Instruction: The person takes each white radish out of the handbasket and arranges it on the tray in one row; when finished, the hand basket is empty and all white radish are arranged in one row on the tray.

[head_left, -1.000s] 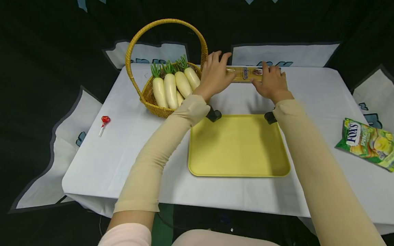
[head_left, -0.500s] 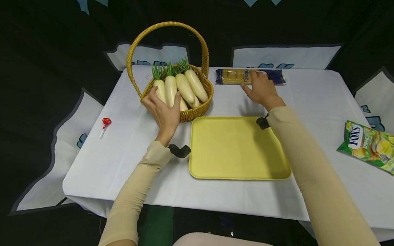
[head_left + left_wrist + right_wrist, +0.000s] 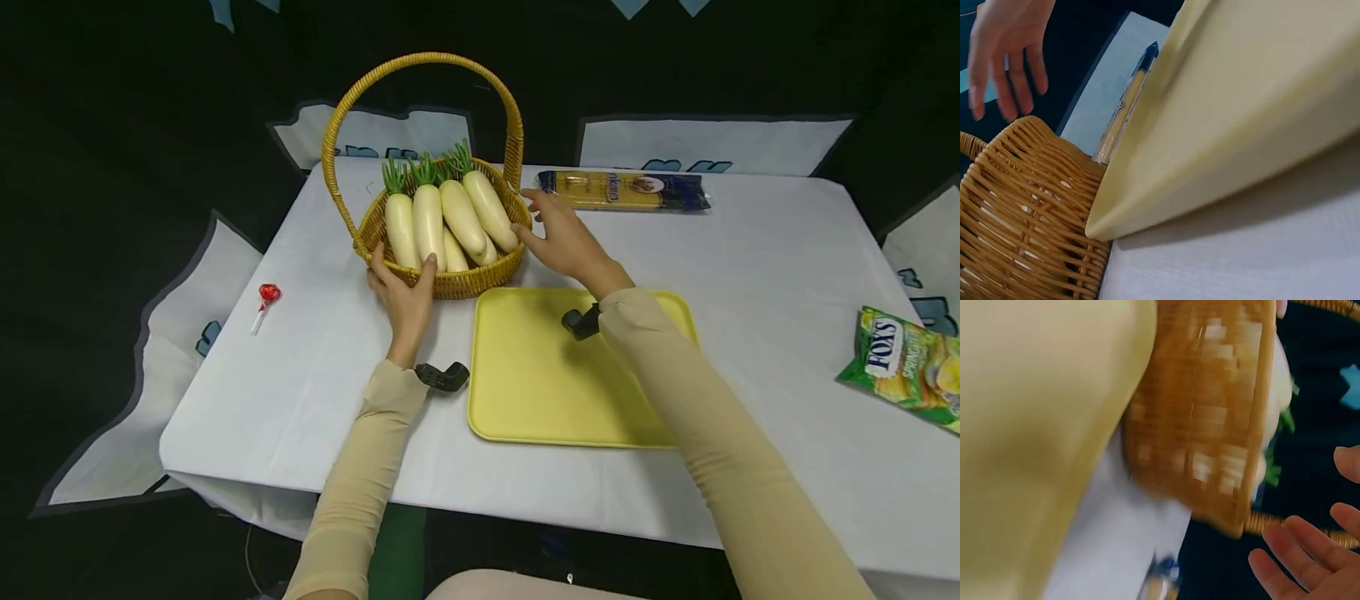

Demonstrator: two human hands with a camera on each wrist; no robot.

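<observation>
A wicker basket (image 3: 468,286) with a tall arched handle holds several white radishes (image 3: 429,218) with green tops. My left hand (image 3: 405,304) grips its front left rim, thumb and fingertips reaching over the edge; its own wrist view leaves these fingers out of sight. My right hand (image 3: 564,242) is beside the basket's right rim, fingers spread and holding nothing. In the right wrist view, its fingers (image 3: 1300,550) are near the base of the handle. A pack of pasta (image 3: 626,191) with dark blue ends lies behind the right hand.
A yellow tray (image 3: 555,375) lies just in front of the basket, under the right forearm. A red lollipop (image 3: 267,298) lies to the left. A green bag of Fox's candy (image 3: 911,362) is at the right on the white-covered table (image 3: 300,400).
Both hands have left the pasta pack. The left hand moved left and down to the basket's front rim; the right hand followed leftward to its right side. The basket stays in place.
</observation>
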